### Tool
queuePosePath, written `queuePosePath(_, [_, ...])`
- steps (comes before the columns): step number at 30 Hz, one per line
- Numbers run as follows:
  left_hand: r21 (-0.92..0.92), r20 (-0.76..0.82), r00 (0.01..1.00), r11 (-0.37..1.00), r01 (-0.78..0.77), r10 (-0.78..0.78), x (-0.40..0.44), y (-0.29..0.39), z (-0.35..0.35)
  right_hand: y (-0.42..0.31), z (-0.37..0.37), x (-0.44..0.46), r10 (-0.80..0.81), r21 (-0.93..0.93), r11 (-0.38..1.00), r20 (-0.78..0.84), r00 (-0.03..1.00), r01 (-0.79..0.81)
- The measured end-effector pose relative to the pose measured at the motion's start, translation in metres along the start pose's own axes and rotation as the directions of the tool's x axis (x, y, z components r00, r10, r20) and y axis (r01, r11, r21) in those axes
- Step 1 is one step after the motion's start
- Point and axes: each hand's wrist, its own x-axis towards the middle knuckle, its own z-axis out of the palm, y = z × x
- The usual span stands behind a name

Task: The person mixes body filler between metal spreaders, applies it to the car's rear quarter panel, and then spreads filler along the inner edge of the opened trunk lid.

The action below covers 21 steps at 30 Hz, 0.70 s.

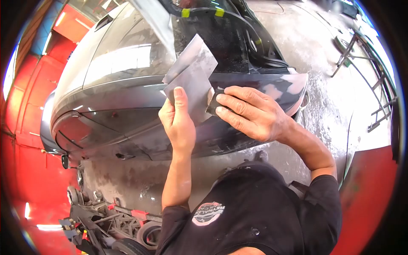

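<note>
My left hand (179, 121) grips a thin grey sheet (193, 70) from below, its thumb flat on the face and the fingers hidden behind. The sheet has a crease or overlap across it and scuffed, pale patches on its upper part. Against its right edge, my right hand (255, 114) pinches a small dark piece (213, 102) that resembles folded sandpaper. I cannot tell whether this dark piece touches the sheet. Both hands are in front of the side of a dark grey car (106, 102).
Pale patches (278, 90) mark the car's right end. Yellow tape (185, 13) sticks near its glass. A metal stand (361, 55) is at the upper right. Tyres (148, 234) and metal parts (112, 219) lie at the lower left, beside a red wall (29, 170).
</note>
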Motion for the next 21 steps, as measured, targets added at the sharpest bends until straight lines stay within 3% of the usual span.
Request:
queuePosePath(11, [-0.096,0.059,0.998,0.995,0.01,-0.004,-0.013,0.015,-0.054,-0.06,0.033,0.035,0.081,-0.018,0.997,0.21,0.974,-0.079])
queuePosePath(16, [0.005,-0.076,0.997,1.0,-0.029,0.03,-0.009,0.01,-0.07,-0.068,0.043,0.018,0.147,0.081,0.982,0.261,0.954,-0.173])
queuePosePath(19, [0.015,-0.263,0.956,0.992,-0.129,0.129,0.008,0.021,-0.089,-0.061,0.048,-0.005,0.513,0.424,0.693,0.278,0.812,-0.584])
queuePosePath(20, [0.01,-0.316,0.934,0.985,-0.172,0.167,0.013,0.027,-0.093,-0.061,0.051,-0.01,0.727,0.597,0.345,0.318,0.608,-0.725])
queuePosePath(21, [-0.057,-0.365,0.917,0.979,-0.197,0.163,0.018,0.034,-0.095,-0.061,0.055,-0.015,0.84,0.708,-0.056,0.415,0.35,-0.704])
